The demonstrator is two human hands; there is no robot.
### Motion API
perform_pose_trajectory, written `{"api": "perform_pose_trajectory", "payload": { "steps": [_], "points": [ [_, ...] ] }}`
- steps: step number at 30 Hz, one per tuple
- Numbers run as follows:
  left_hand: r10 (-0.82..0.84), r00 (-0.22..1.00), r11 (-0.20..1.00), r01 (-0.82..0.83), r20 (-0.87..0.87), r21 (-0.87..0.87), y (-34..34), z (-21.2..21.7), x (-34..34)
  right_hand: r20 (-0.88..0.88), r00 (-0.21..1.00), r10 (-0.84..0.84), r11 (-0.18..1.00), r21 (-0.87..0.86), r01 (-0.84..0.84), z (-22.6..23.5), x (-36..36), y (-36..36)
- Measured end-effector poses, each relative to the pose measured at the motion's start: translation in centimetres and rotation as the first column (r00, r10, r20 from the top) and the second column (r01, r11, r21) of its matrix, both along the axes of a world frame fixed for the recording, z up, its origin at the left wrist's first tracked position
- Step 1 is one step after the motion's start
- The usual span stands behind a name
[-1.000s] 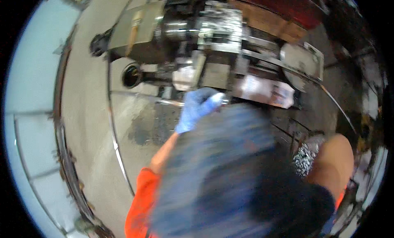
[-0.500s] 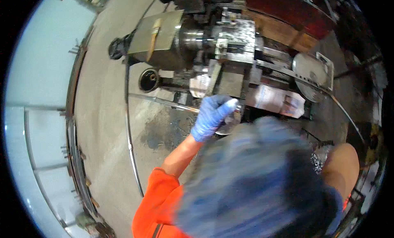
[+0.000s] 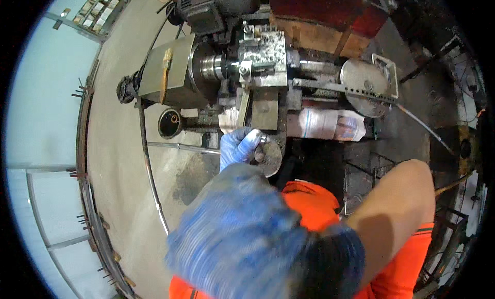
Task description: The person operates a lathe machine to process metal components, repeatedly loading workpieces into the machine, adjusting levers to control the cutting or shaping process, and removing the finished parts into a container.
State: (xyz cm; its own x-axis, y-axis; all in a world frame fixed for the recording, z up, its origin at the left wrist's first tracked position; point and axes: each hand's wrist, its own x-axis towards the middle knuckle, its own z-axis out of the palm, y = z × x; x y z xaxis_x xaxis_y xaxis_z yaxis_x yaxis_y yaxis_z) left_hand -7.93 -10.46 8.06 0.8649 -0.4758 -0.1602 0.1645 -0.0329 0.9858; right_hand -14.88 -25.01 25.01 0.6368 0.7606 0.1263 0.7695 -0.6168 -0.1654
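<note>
My left hand point(image 3: 236, 150), in a blue knitted glove with a whitish fingertip, is closed beside a round metal handwheel point(image 3: 271, 159) at the front of a lathe-like machine. A small shiny metal piece point(image 3: 264, 138) shows at its fingertips; whether it belongs to the wheel I cannot tell. My right hand point(image 3: 242, 224), also gloved in blue, is raised very close in front of me, large and blurred. Its fingers cannot be made out, and it covers my left forearm. Behind the wheel stands the tool slide point(image 3: 265, 56), strewn with metal chips, facing the round chuck point(image 3: 211, 68).
A brush point(image 3: 165, 75) lies on the greenish headstock cover point(image 3: 178, 62). Behind it sits a dark motor point(image 3: 216, 7). A perforated bar point(image 3: 345, 88) runs to a large disc point(image 3: 365, 85) at the right. Printed sacking point(image 3: 330, 125) covers the bed. Long rods stand over the floor at left.
The view has shifted, so the machine sits farther left. My right hand has moved left and now covers my left forearm, uncovering the orange clothing. My left hand stays by the handwheel.
</note>
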Motion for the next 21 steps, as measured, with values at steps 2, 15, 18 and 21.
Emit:
{"api": "perform_pose_trajectory", "payload": {
  "steps": [2, 15, 18, 21],
  "points": [
    [0.069, 0.998, 0.998, -0.069, 0.000, 0.015, -0.1, -1.2, 1.5, 0.008, 0.999, -0.031, 0.991, 0.129, 0.030, -0.7, 0.8, -0.1],
    [0.090, 0.996, 0.996, -0.090, 0.006, 0.003, -0.2, -0.7, 1.4, -0.089, 0.945, -0.316, 0.934, 0.146, 0.326, -11.1, 4.0, -2.5],
    [0.124, 0.987, 0.992, -0.122, 0.102, -0.020, -0.1, -1.7, 1.6, -0.127, 0.943, -0.306, 0.940, 0.116, 0.321, -11.7, 4.3, -2.0],
    [0.116, 0.988, 0.993, -0.112, 0.102, -0.038, 0.0, -0.8, 1.7, -0.191, 0.910, -0.369, 0.925, 0.023, 0.380, -10.9, 4.2, -1.1]
  ]
}}
